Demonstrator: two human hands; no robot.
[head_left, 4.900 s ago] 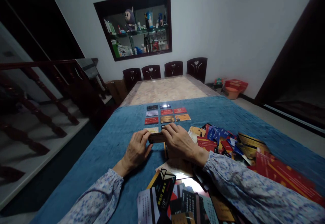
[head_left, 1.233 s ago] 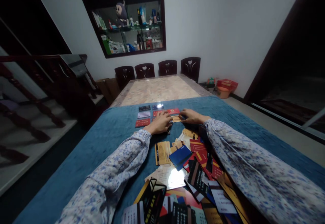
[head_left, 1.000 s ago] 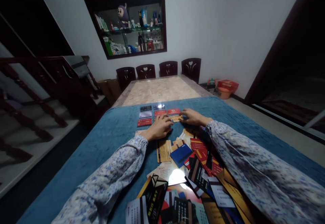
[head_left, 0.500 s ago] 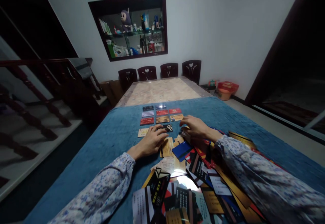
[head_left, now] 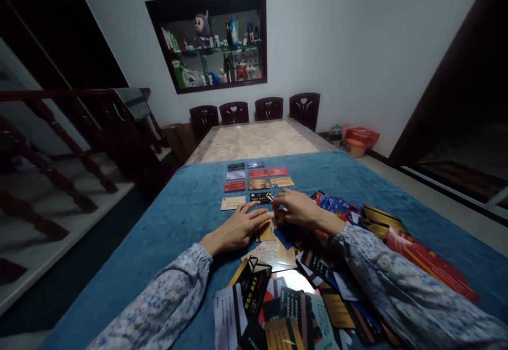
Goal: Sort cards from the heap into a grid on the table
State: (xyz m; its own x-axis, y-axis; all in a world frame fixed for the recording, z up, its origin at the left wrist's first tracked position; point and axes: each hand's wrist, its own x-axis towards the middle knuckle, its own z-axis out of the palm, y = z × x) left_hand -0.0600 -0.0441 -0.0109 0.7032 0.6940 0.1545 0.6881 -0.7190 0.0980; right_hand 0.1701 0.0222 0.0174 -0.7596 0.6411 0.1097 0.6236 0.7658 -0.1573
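Left hand (head_left: 237,228): flat, fingers spread, resting on the blue cloth (head_left: 174,217) over the tabletop, fingertips touching a tan card (head_left: 266,231). Right hand (head_left: 296,208): just beside the left, fingers curled, apparently pinching a small card, though the dim view leaves the grip unclear. Beyond both hands: card rows (head_left: 257,181), laid face up in a grid. Below and right of the hands: loose card pile (head_left: 317,286), overlapping.
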